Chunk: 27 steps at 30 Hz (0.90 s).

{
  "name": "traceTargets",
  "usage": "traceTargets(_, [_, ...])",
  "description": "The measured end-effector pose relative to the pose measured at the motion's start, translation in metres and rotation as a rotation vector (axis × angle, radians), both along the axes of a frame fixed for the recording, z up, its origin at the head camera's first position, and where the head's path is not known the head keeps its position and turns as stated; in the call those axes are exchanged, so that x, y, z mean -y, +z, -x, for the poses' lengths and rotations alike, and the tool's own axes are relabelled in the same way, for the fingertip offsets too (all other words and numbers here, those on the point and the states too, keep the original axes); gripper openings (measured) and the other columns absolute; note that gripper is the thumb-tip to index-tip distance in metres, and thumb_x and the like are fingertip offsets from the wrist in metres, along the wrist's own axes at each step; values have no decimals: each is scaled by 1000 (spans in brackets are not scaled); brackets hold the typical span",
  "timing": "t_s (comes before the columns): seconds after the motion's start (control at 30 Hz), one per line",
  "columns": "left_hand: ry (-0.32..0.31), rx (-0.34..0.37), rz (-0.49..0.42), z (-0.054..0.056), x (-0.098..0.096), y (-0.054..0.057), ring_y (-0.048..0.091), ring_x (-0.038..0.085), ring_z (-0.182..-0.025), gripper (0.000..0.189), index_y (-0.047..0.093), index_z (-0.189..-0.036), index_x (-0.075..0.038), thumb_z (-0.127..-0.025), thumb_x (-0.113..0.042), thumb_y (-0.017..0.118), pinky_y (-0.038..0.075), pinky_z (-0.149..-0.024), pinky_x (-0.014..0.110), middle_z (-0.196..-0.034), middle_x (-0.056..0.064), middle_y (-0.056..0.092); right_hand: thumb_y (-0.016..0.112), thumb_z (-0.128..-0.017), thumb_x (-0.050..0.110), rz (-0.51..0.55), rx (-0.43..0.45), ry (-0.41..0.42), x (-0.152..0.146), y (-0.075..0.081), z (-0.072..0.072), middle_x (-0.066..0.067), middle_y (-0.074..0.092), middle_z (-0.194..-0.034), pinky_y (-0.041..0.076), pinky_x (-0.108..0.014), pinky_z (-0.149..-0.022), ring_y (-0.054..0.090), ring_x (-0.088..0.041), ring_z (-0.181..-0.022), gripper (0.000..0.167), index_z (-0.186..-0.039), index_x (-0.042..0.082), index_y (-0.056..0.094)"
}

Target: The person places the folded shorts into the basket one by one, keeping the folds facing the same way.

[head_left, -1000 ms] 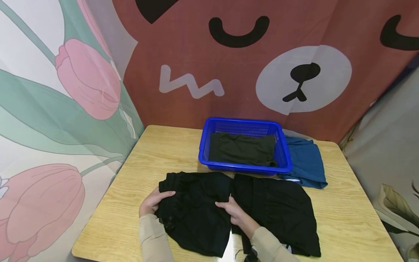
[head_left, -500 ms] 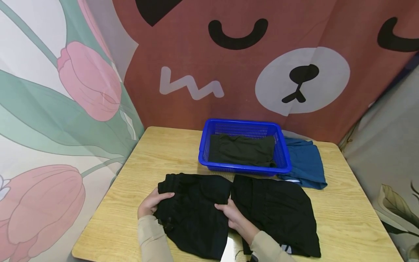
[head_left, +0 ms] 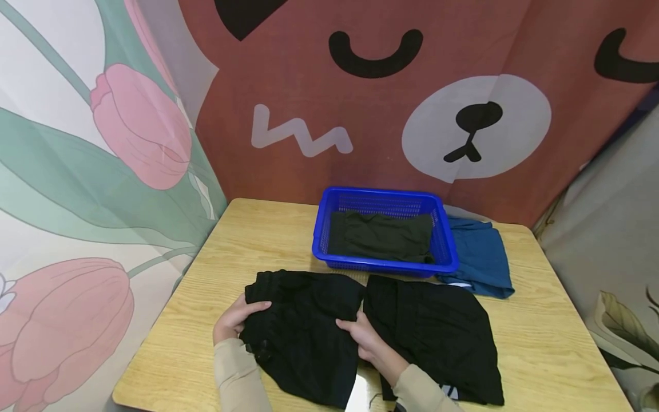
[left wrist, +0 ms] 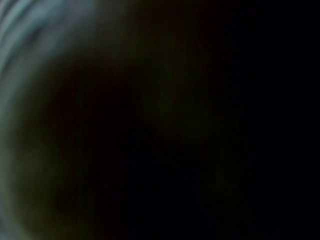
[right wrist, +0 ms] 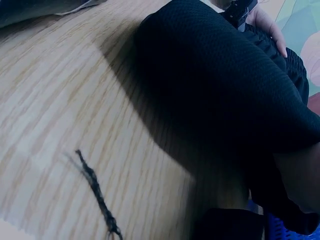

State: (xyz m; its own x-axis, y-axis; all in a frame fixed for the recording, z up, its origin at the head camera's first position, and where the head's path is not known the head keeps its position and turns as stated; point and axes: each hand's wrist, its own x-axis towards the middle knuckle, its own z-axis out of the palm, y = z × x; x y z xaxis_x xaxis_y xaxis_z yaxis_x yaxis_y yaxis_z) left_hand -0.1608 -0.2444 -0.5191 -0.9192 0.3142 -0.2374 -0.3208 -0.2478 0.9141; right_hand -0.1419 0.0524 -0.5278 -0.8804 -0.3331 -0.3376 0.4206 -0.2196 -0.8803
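Note:
Folded black shorts (head_left: 309, 337) with a gathered elastic waistband are held slightly raised at the table's front. My left hand (head_left: 233, 318) grips them at the waistband side, thumb on top and fingers underneath. At the opposite edge, my right hand (head_left: 366, 336) pinches the cloth between thumb and fingers. In the right wrist view the shorts (right wrist: 220, 75) arch above the wood and cast a shadow. The left wrist view is too dark and blurred to read. Just right of the shorts lies another folded black garment (head_left: 437, 332), partly behind my right forearm.
Behind the shorts stands a blue plastic basket (head_left: 386, 264) holding a folded dark olive garment (head_left: 381, 234). A folded blue garment (head_left: 481, 257) lies against its right side. A thin dark cord (right wrist: 97, 192) lies on the wooden table (head_left: 206, 286). Printed cloth hangs behind and at left.
My left hand and the waistband end of the shorts have shifted slightly left. My right hand has moved a little left too, still pinching the cloth. Basket and other garments stay put.

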Motion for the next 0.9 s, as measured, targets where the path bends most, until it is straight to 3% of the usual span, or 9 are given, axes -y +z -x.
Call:
traceTargets(0.33, [-20, -86, -16, 1, 1, 8, 58, 25, -90, 33, 48, -112, -11, -84, 5, 52, 48, -75, 40, -105, 8, 55, 56, -86, 6, -46, -61, -19, -2, 9, 1, -15, 51, -110, 47, -35, -78, 56, -21, -88, 53, -125, -8, 24])
traceTargets(0.6, [-55, -170, -11, 1, 0, 17, 58, 22, -91, 34, 48, -111, -14, -85, 8, 47, 49, -76, 38, -105, 5, 55, 58, -86, 8, -43, -94, -3, -6, 21, 3, -20, 41, -125, 44, -35, -82, 53, -23, -96, 59, -132, -4, 23])
traceTargets(0.9, [-58, -244, -28, 4, -1, 25, 56, 20, -94, 40, 47, -115, -15, -84, 9, 49, 48, -79, 35, -108, 5, 55, 57, -86, 6, -3, -98, -15, -10, 34, 5, -14, 48, -118, 45, -35, -80, 55, -21, -93, 55, -131, -3, 26])
